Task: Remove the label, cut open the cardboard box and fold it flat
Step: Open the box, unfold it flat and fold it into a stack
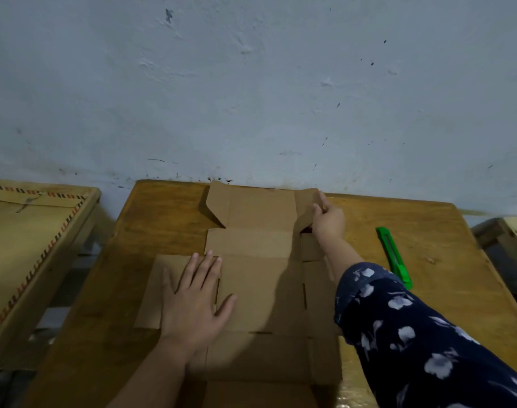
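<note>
R hand [329,220] fingers [318,208] on far box [260,278] flap, L hand [193,301] flat.

The near end of the cardboard box [260,290] runs off the bottom edge of the picture, and its right side panels are covered by the right forearm in the dark flowered sleeve [428,334], which is itself cut off at the right and bottom edges. The left hand [192,301] lies flat and hides the cardboard under its palm, while the fingertips of the right hand [328,219] disappear behind the raised far-right flap, so the grip there cannot be seen. The near tip of the green utility knife [394,256] goes behind the sleeve, and the neighbouring table with the brown envelope [30,231] is cut by the left edge
</note>
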